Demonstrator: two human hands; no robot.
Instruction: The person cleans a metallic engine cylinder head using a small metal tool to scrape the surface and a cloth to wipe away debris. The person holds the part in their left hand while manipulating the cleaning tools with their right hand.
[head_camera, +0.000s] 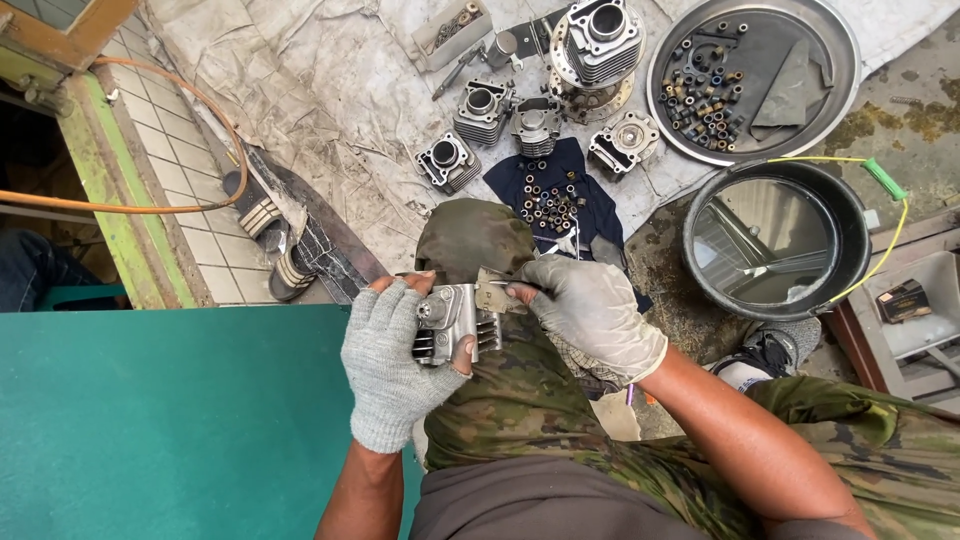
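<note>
My left hand (388, 352), in a grey fingerless knit glove, grips a finned silver engine cylinder head (452, 318) over my lap. My right hand (590, 305), in a pale rubber glove, pinches a thin pointed tool (522, 287) and presses a small flat piece against the top of the cylinder head. Both hands touch the part. The tool's tip is mostly hidden by my fingers.
Several finned cylinders (483, 112) and engine parts lie on a dirty cloth (330, 90) ahead. A dark cloth (556, 190) holds small rings. A round metal tray (840, 60) holds bolts. A black bucket of liquid (776, 238) stands right. A green surface (170, 420) lies left.
</note>
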